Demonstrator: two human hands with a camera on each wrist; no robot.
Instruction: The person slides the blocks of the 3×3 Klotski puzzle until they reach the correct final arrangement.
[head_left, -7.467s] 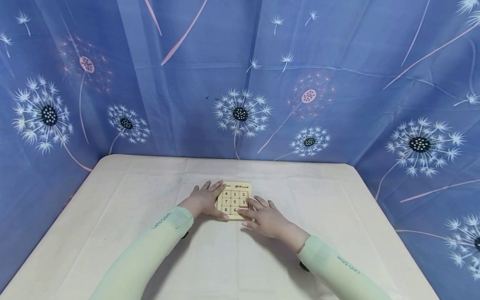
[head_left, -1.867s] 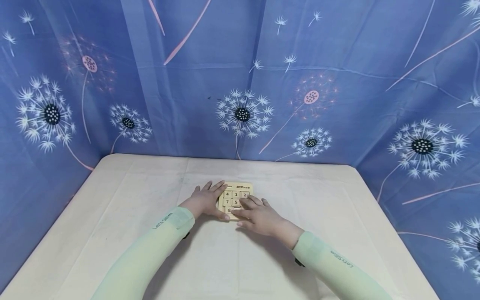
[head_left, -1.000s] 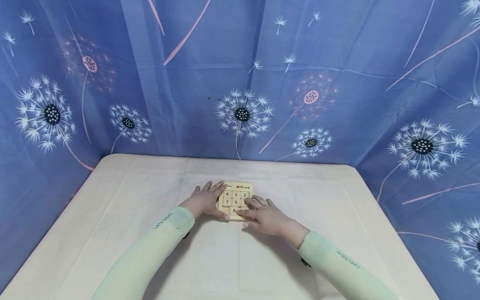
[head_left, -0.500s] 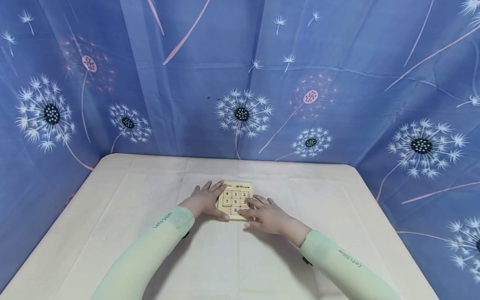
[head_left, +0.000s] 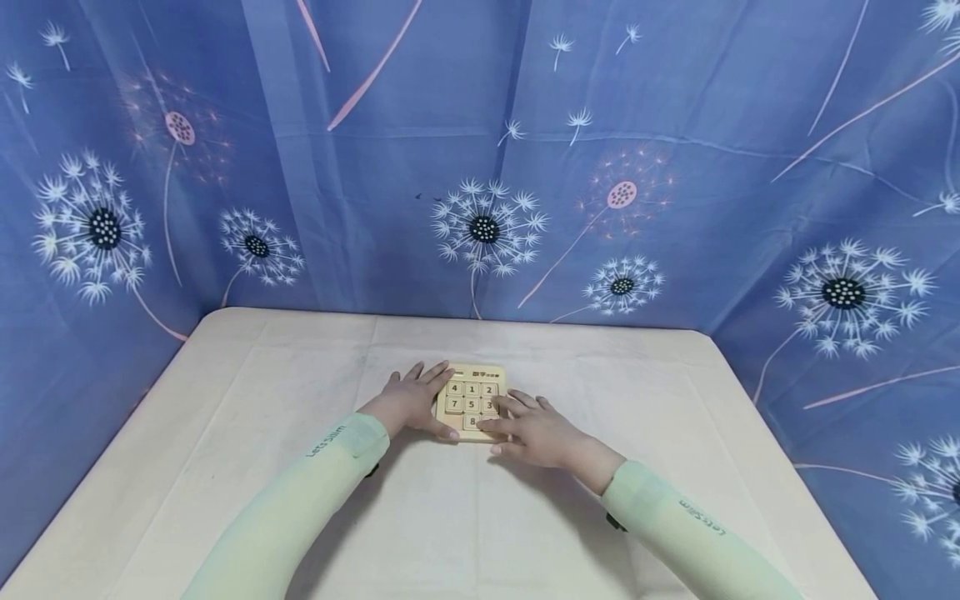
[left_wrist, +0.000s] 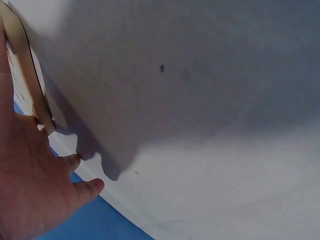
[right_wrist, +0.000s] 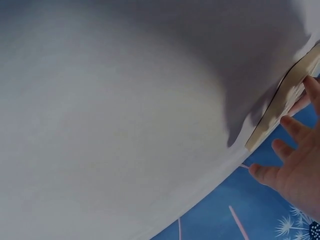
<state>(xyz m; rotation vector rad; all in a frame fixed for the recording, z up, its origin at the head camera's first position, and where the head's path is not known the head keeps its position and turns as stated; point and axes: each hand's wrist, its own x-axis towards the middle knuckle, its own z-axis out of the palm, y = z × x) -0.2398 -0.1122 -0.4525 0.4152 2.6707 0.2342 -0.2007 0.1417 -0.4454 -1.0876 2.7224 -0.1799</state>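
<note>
A pale yellow sliding number puzzle (head_left: 460, 423) lies flat on the table. Its top row reads 4, 1, 2, and the middle row 7, 5, 3. In the bottom row the left slot is bare, the 8 tile (head_left: 472, 422) sits in the middle, and fingers mostly hide the right corner. My left hand (head_left: 408, 407) holds the frame along its left side, thumb at the near corner and index finger at the far one. My right hand (head_left: 542, 433) reaches in from the right with fingers extended, a fingertip on the bottom row beside the 8.
A cream cloth covers the table (head_left: 420, 525). Behind it and on both sides hangs a blue curtain (head_left: 360, 208) printed with dandelions. Pale green sleeves (head_left: 285, 508) cover both forearms.
The 6 tile has left the bottom middle slot, and the 8 has slid right into it from the bottom left. My right hand moved left, then back right; my left hand stayed put.
</note>
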